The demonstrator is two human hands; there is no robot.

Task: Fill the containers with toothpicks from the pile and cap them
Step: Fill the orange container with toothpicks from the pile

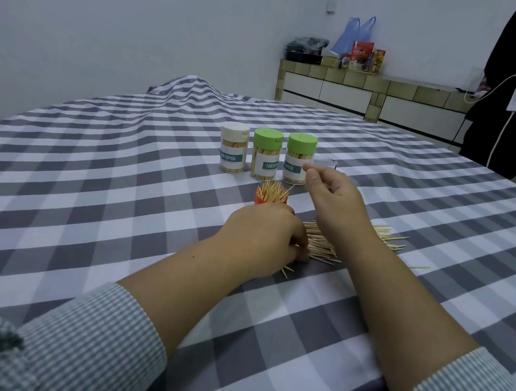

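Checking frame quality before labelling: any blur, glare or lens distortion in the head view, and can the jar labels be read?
Head view: soft, even light, no glare; faint shadows under the arms. Wide-angle bending shows in the grey-and-white checked tablecloth. The raised right hand is slightly soft. The white-capped clear plastic jar reads "TOOTHPICK"; the right green-capped clear plastic jar's label is partly hidden by that hand.

We see soft, even light with a cool, slightly dim look. Shadows under the arms are faint. The wide lens bends the checked surface [91, 145] near the edges. The far shelf [364, 87] looks a bit blurry.
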